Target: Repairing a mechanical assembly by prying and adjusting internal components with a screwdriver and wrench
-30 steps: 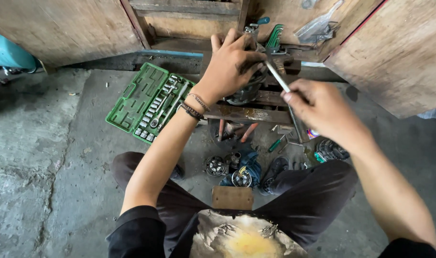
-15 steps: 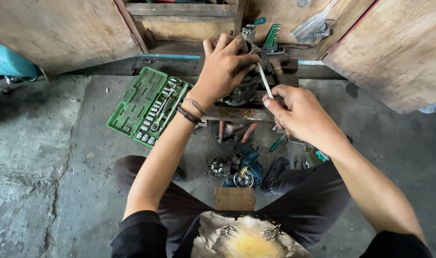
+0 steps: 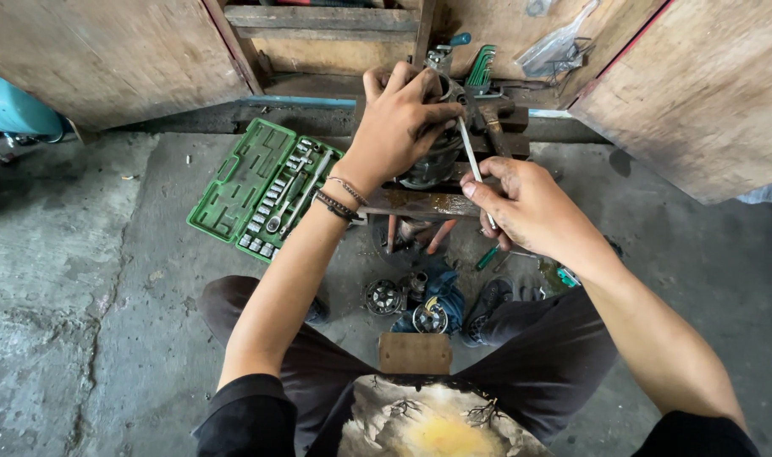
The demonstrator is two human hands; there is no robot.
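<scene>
At the middle of the scene, a slim metal rod-like tool [image 3: 471, 156] is held in the grip of the right hand [image 3: 530, 211], the fingers pinched narrowly around its lower end while its upper end points up and away into a round, greasy metal part [image 3: 432, 161]. That part is covered and steadied by the left hand [image 3: 399, 127], whose fingers are spread over its top and curled around its rim; it sits on a rusty metal stand [image 3: 420, 203] low over the concrete floor [image 3: 81, 296], directly in front of the seated person.

Judged from this pose, the step in hand is work with the tool on the clamped round part: its tip is being set or driven at the rim beneath the left fingers. The next move would call for a firm hold from the left hand and a steady, well-aimed push or lever from the right, with the left fingers kept away from the tool tip.

Both forearms are stretched forward, the left wrist bent down over the part, banded by dark bracelets [image 3: 339, 201]; the right wrist is held level, palm turned inward.

Further out, an open green socket set case [image 3: 263, 190] lies on the floor to the left. Round bearing-like pieces [image 3: 384, 296] and a blue rag [image 3: 441, 288] lie between the knees, and a small brown block [image 3: 415, 353] rests nearer the body. Wooden boards [image 3: 107, 51] stand behind.
</scene>
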